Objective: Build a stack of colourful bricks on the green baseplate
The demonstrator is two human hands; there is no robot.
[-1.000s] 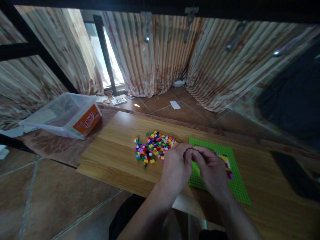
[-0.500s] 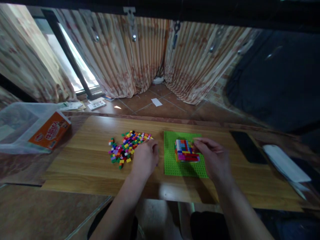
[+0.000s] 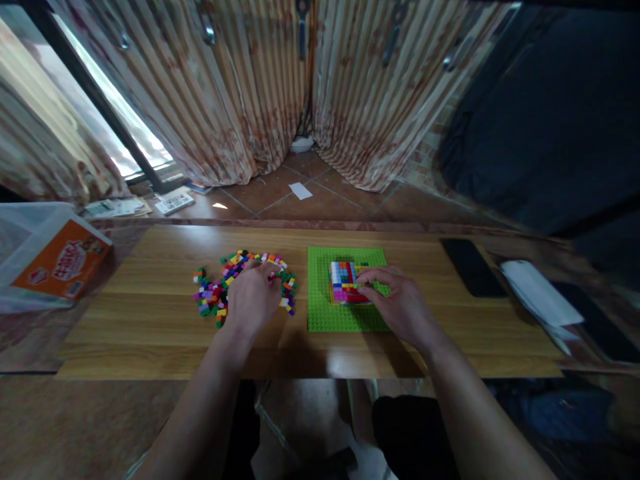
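On the green studded baseplate (image 3: 323, 320) stands a small block-shaped build of colourful toy bricks (image 3: 343, 273), with white, blue, red, yellow and magenta rows on top. My right hand (image 3: 395, 297) reaches in from its right side, thumb and forefinger pinched on a small yellow brick (image 3: 349, 285) at the build's top. To the left, my left hand (image 3: 255, 293) hovers low over a loose pile of small mixed bricks (image 3: 213, 293). Its fingers are curled down among the bricks, and what they hold, if anything, is hidden.
The wooden table (image 3: 150, 307) carries all of this. A black phone (image 3: 473, 267) and a white object (image 3: 537, 290) lie at the right. A clear plastic bin with an orange label (image 3: 65, 260) stands left of the table. Curtains (image 3: 215, 100) hang beyond.
My right hand has moved from the build's right edge onto its top. My left hand has shifted left, deeper over the pile, uncovering bricks on its right side. The view has tilted down.
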